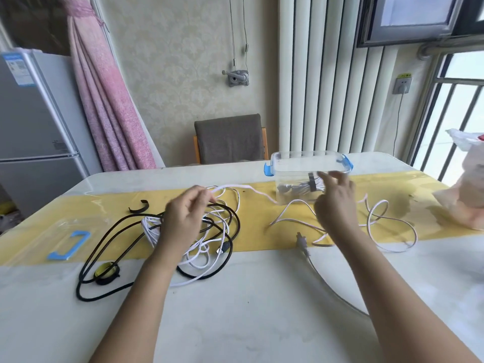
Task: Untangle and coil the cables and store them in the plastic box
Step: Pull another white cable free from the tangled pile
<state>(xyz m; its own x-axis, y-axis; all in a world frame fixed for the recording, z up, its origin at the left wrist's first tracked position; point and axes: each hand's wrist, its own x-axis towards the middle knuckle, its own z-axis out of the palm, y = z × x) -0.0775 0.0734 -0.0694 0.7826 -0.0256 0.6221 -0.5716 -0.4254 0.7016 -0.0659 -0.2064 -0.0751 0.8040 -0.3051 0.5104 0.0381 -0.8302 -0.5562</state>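
Note:
A clear plastic box (288,163) with blue clips stands on the table's far side, with a grey coiled cable (296,188) tied by a dark strap inside it. A tangle of black cable (104,239) and white cables (204,254) lies at centre left. My left hand (183,218) hovers over the tangle and pinches a white cable loop (222,188) at its fingertips. A loose white cable (387,226) sprawls to the right, with a grey plug (301,241) near the middle. My right hand (336,203) is raised in front of the box, fingers spread, holding nothing.
The box's clear lid (68,243) with a blue clip lies at the left. A curled black strap (138,206) sits behind the tangle. A plastic bag (466,195) stands at the right edge. A chair (230,138) is behind the table.

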